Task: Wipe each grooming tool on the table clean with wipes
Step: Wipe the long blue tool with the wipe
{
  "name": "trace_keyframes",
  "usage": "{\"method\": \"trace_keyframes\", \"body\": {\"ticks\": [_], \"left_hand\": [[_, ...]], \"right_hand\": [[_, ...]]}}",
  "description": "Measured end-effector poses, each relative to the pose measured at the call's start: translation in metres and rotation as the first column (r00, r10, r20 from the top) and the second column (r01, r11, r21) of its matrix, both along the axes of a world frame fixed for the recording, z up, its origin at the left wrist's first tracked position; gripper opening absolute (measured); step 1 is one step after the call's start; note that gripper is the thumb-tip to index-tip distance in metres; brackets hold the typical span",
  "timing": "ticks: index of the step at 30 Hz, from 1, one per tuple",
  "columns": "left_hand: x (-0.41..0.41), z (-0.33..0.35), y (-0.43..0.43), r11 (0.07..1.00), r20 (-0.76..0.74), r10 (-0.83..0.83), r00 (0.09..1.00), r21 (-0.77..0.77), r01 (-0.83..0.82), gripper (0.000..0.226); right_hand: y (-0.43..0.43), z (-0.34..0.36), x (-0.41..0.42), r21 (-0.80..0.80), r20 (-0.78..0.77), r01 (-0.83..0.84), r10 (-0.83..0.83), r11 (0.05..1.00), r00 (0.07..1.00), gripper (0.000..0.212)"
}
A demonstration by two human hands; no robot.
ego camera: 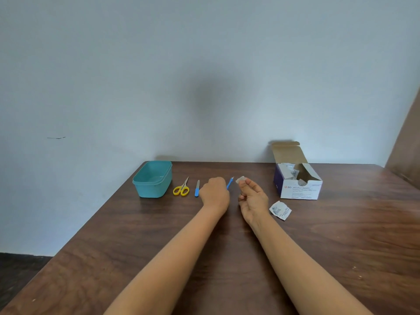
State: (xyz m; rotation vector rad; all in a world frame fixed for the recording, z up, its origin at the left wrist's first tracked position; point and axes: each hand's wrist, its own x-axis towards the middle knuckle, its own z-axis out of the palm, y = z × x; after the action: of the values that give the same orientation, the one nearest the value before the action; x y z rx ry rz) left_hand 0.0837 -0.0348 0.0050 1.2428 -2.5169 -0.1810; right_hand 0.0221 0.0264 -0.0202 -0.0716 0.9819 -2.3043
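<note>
left hand: your left hand (214,194) is curled into a fist with its back to the camera. it grips the blue-handled tool (230,183) by its lower end, and the fingers themselves are hidden.
right hand: your right hand (252,197) is turned palm up, with thumb and fingertips pinching a small white wipe (241,179) at the top.
key relation: the tool's free tip and the wipe are just beside each other but apart, with a narrow gap between them. the wipe lies to the right of the tip, so your right hand is the one placed to close that gap.
long axis: the tool slants up out of your left fist toward the far edge of the table (227,258), leaning slightly right, toward the wipe.
tool's look: a thin, bright blue shaft. the tip is too small to make out. it looks light and stiff.
where: tool and wipe are both held above the table, about midway along its far edge.
next move, as i judge it: bring the wipe onto the tip and draw it down the shaft while your left fist holds steady.
others: yellow scissors (181,188) and a blue nail file (197,189) lie left of your left hand. a teal tub (153,179) sits at the far left corner. an open swab box (297,180) stands toward the far right, with a torn wrapper (280,210) just right of your right wrist.
</note>
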Motion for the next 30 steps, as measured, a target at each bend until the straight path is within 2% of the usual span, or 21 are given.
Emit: {"method": "trace_keyframes", "body": {"ticks": [3, 6, 9, 11, 15, 19, 25, 30], "left_hand": [[0.019, -0.004, 0.009, 0.995, -0.239, 0.051, 0.970, 0.101, -0.028, 0.023], [0.038, -0.009, 0.024, 0.995, -0.453, 0.051, 0.890, 0.102, -0.006, 0.020], [0.049, -0.018, 0.040, 0.991, -0.629, -0.002, 0.778, 0.101, 0.084, 0.017], [0.054, -0.026, 0.049, 0.980, -0.685, -0.047, 0.727, 0.110, 0.167, 0.013], [0.062, -0.040, 0.062, 0.955, -0.662, -0.163, 0.732, 0.080, 0.284, 0.005], [0.064, -0.043, 0.065, 0.941, -0.598, -0.243, 0.764, 0.047, 0.336, 0.004], [0.065, -0.041, 0.066, 0.928, -0.558, -0.309, 0.770, 0.003, 0.374, 0.005], [0.062, -0.042, 0.062, 0.932, -0.530, -0.304, 0.792, 0.006, 0.361, 0.002]], "right_hand": [[0.009, 0.002, 0.001, 0.026, -0.001, -0.045, 0.045, 0.999, 0.999, 0.019], [0.022, 0.003, 0.004, 0.057, -0.051, -0.069, 0.072, 0.996, 0.996, 0.018], [0.035, 0.003, 0.004, 0.108, -0.118, -0.031, 0.044, 0.994, 0.992, 0.016], [0.044, 0.005, 0.005, 0.152, -0.195, 0.001, 0.029, 0.988, 0.980, 0.015], [0.066, 0.004, 0.012, 0.245, -0.378, 0.084, 0.015, 0.966, 0.926, 0.018], [0.079, -0.004, 0.016, 0.234, -0.528, 0.156, -0.010, 0.960, 0.849, 0.017], [0.080, -0.005, 0.014, 0.238, -0.542, 0.168, -0.013, 0.957, 0.840, 0.013], [0.080, -0.005, 0.008, 0.217, -0.495, 0.149, -0.023, 0.965, 0.868, 0.013]]}}
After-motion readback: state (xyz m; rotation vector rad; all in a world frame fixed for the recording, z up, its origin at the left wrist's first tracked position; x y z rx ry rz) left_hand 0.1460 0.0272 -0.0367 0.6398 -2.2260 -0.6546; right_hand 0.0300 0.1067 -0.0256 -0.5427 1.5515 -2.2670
